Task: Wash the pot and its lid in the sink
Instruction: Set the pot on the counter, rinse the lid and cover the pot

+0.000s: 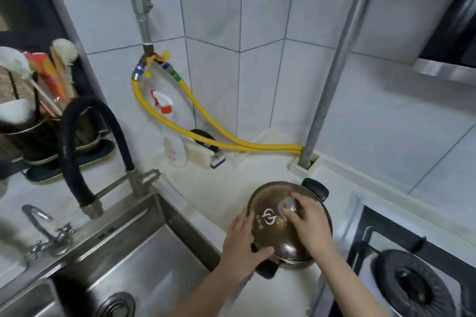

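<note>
Steel pot (296, 261) sits on the surface's edge beside the sink (144, 247). My right hand (306, 221) fingers pinch the lid (273, 219) knob; my left hand (239, 242) wraps the pot's side.

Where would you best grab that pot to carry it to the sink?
Probably by its two black side handles, one from each side. They stick out at opposite edges of the pot, beyond the lid. The right hand is on the lid's knob, which would likely lift only the lid.
</note>
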`<move>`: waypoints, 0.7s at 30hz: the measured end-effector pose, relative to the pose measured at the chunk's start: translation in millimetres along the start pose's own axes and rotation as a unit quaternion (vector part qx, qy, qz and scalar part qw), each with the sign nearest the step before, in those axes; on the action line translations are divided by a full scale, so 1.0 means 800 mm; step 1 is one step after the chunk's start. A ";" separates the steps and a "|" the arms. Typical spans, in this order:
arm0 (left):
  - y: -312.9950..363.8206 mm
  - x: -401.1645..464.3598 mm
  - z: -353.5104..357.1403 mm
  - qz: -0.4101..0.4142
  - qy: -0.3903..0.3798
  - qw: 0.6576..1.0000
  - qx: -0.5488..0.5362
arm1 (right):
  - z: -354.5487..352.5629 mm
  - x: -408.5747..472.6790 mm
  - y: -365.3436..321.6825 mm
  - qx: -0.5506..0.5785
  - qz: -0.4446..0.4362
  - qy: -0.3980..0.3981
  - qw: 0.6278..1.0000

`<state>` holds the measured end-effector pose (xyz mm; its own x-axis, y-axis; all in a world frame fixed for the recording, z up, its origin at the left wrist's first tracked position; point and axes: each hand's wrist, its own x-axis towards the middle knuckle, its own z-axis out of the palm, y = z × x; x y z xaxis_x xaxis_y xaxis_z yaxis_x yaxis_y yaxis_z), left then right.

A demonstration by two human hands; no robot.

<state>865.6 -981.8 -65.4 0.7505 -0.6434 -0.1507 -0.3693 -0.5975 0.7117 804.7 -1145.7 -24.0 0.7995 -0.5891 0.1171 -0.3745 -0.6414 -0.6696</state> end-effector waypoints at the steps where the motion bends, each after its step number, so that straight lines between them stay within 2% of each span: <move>1: 0.000 0.005 0.007 -0.006 -0.008 1.000 0.010 | 0.000 0.002 0.007 -0.001 0.008 -0.003 1.000; 8: -0.009 0.025 0.028 -0.034 -0.043 0.998 0.042 | 0.007 0.012 0.035 -0.012 0.020 -0.006 1.000; 21: -0.009 0.024 0.034 -0.036 -0.028 0.999 0.015 | 0.015 0.015 0.039 -0.029 0.010 -0.005 1.000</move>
<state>867.4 -1002.9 -92.2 0.7444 -0.6237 -0.2384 -0.3334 -0.6565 0.6766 808.2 -1166.9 -52.8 0.7968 -0.5966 0.0961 -0.4167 -0.6576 -0.6276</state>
